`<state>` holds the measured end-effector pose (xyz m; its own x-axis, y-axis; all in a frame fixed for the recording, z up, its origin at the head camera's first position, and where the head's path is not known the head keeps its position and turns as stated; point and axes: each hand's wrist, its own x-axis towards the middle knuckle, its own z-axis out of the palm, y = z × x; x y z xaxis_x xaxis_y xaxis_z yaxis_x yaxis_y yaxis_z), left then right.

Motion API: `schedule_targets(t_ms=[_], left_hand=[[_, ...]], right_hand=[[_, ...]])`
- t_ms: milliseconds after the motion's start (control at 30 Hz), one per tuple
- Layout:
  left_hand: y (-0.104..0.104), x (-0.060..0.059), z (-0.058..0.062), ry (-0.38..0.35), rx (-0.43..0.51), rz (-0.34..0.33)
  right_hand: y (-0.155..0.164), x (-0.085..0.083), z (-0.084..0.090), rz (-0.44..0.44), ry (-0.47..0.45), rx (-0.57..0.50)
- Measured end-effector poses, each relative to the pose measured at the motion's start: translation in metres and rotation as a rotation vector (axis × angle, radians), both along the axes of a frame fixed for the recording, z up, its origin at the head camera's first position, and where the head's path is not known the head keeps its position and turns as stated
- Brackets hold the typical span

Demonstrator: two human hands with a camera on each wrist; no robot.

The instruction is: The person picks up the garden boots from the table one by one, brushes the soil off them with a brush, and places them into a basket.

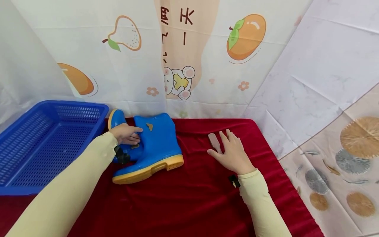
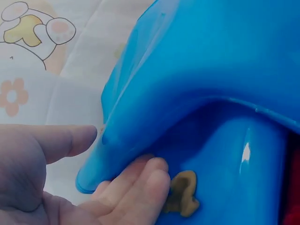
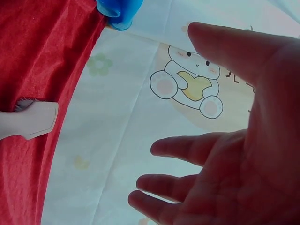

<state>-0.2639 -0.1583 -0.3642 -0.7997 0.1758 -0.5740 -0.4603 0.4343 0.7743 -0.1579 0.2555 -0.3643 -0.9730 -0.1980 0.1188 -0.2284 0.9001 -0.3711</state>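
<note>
A pair of blue rubber boots with yellow soles is on the red cloth in the head view. The near boot (image 1: 157, 138) lies on the cloth with its sole toward the front right; the other boot (image 1: 117, 117) is partly hidden behind my left hand (image 1: 125, 133). That hand reaches in between them, fingers fairly straight. In the left wrist view, its thumb (image 2: 77, 139) is right at a blue boot edge and its fingers are close to a brown patch (image 2: 184, 193). My right hand (image 1: 232, 153), fingers spread, hovers beside a pale-handled brush (image 1: 215, 143); bristles (image 3: 27, 102) show in the right wrist view.
A blue plastic basket (image 1: 103, 110) with slotted walls stands at the left, close to the boots. Behind the red-covered table (image 1: 189, 204) hangs a white curtain (image 1: 127, 79) with fruit and bear prints. The table's right edge runs down beside my right arm.
</note>
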Motion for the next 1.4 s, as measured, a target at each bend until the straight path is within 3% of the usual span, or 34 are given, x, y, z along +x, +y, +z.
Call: schedule_targets(t_ms=[267,467,733,1000,1267,1400], left_hand=[[0.008,0.002,0.001,-0.053,0.079,0.055],[0.014,0.001,-0.002,-0.144,0.239,0.167],[0.019,-0.004,-0.011,-0.200,0.368,0.228],[0.026,-0.009,-0.016,-0.258,0.616,0.270],[0.030,-0.006,-0.020,-0.223,0.563,0.321],[0.033,-0.003,-0.017,-0.200,0.528,0.310]], right_hand=[[0.000,0.002,0.002,0.002,-0.019,-0.004],[0.000,0.002,0.002,0.008,-0.023,-0.002],[-0.001,0.002,0.003,0.012,-0.040,-0.010],[0.001,0.004,0.004,0.014,-0.042,-0.013],[0.004,0.003,0.004,0.009,-0.047,-0.011],[0.005,0.003,0.005,0.003,-0.054,-0.005]])
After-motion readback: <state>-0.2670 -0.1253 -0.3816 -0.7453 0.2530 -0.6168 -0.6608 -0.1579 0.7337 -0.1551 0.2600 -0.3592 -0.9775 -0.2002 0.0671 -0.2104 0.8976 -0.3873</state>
